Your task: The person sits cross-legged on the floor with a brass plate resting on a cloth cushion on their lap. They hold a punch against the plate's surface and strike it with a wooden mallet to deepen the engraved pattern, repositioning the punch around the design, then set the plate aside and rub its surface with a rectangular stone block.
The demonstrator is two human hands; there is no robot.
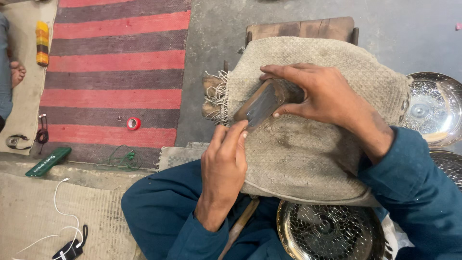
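My right hand (317, 94) grips a worn wooden block with a dark flat face (262, 103), pressing it onto a burlap sack (313, 149) draped over a low wooden stand (301, 30). My left hand (224, 166) has its fingers pinched together at the near end of the block; whether something small sits between them is hidden. A wooden handle (239, 225) lies across my lap under the left wrist. I wear blue sleeves and blue trousers.
Engraved metal plates lie at the right (430, 108) and at my lap (329, 231). A red striped rug (115, 72) carries a red tape roll (134, 123) and green wire (122, 158). A green case (48, 162), white cable (60, 212) and another person's foot (17, 72) are at left.
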